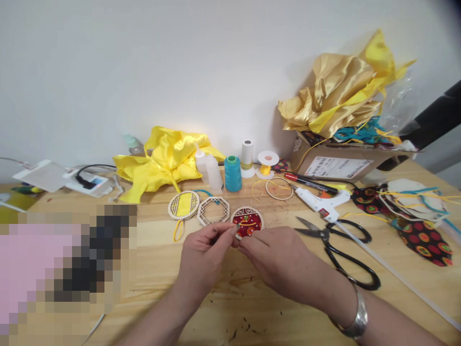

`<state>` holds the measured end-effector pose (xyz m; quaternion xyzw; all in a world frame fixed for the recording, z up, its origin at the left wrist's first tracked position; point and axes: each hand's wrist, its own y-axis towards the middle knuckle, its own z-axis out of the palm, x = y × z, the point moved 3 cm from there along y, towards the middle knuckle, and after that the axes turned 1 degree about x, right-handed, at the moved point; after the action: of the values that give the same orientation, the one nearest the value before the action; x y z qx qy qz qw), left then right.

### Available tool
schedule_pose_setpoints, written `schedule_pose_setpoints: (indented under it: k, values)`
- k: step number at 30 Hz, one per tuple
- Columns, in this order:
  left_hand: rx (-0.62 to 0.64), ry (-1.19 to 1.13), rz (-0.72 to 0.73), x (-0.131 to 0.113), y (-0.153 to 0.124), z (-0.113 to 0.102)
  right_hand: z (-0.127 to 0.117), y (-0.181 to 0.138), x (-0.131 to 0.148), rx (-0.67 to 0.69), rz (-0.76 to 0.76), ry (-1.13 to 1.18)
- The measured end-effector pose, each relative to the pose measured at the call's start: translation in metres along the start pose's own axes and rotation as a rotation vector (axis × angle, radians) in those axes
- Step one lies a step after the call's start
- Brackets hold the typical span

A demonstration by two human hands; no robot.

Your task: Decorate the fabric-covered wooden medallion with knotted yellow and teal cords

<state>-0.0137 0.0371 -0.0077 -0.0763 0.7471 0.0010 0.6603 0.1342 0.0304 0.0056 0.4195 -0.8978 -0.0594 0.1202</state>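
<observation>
Centrally, left hand (203, 250) and right hand (277, 259) meet at near edge of red wooden ornament (247, 222) on tabletop (151, 269); fingertips pinched narrow, perhaps on thread, too small to confirm. Scissors (338, 250) just right.

Nothing legible here. The cardboard box (338, 166) at the back right of the bench (230, 307) carries a white shipping label (336, 167) with dark print, but the lines are too small and blurred to make out. Just left of that label, on the box's corner, sits a smaller white sticker (297, 144), equally unreadable. In front of the box, the white glue gun (320, 202) shows a small red tag (323, 212) on its handle, with no letters that can be told. No brand, number or sign reads anywhere else.
</observation>
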Motion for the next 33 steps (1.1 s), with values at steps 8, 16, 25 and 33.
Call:
schedule_pose_setpoints:
  k: [8,16,25,33]
  values:
    - [-0.027,0.035,-0.024,-0.004,0.001,0.001,-0.001,-0.003,0.008,0.037,-0.061,-0.127]
    - [-0.016,0.033,-0.07,-0.001,-0.001,0.001,0.003,0.0,0.018,0.038,-0.157,-0.21]
    - [-0.035,0.107,-0.027,-0.003,0.001,0.001,0.008,-0.003,0.026,0.037,-0.196,-0.226]
    - [-0.045,0.122,-0.014,-0.003,0.003,0.0,0.007,-0.011,0.046,0.049,-0.231,-0.198]
